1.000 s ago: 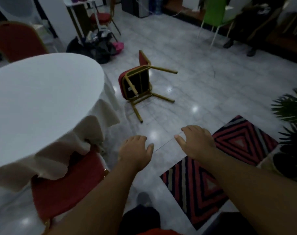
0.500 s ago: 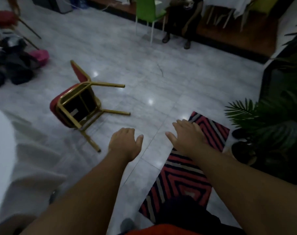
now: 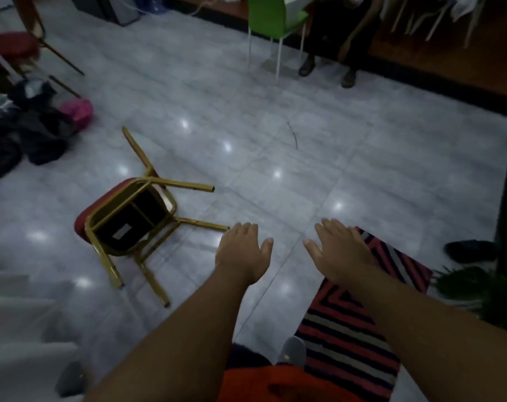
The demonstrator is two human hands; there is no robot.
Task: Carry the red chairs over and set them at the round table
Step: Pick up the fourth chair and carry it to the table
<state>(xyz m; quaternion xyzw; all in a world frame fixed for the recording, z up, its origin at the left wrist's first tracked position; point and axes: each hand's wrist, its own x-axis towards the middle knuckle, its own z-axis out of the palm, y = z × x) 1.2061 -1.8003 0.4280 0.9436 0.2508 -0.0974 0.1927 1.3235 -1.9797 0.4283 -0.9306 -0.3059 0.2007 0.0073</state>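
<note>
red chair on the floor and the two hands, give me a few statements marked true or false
1. The red chair stands upright on its four legs. False: it lies tipped over on the tiled floor, its gold legs pointing sideways.
2. Both hands are empty. True: the left hand and the right hand are open, palms down, holding nothing.
3. The left hand grips a chair leg. False: its fingers are spread near a leg's tip, closed on nothing.
4. The right hand is seen over the striped rug. True.
5. A green chair stands at the far side. True.
</note>
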